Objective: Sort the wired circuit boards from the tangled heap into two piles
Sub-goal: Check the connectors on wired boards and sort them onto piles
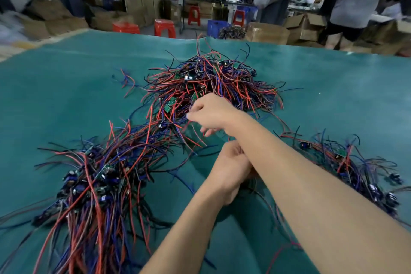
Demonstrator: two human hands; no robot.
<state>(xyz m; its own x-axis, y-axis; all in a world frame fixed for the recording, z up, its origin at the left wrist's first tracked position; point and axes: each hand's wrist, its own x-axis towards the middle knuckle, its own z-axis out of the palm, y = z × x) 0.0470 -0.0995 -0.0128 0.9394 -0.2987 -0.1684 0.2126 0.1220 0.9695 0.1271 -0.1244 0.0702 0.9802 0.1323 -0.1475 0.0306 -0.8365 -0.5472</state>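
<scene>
A teal-green cloth [66, 87] covers the frame's middle. The tangled heap [211, 80] at centre mixes red, blue and black wires with green boards; the lower-left pile [95, 180] shows the same colours. Red stools [164, 28] stand at upper centre.

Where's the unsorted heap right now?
In the head view, the heap lies centre-far on the green mat, just beyond the right hand, between the two sorted piles.
</scene>
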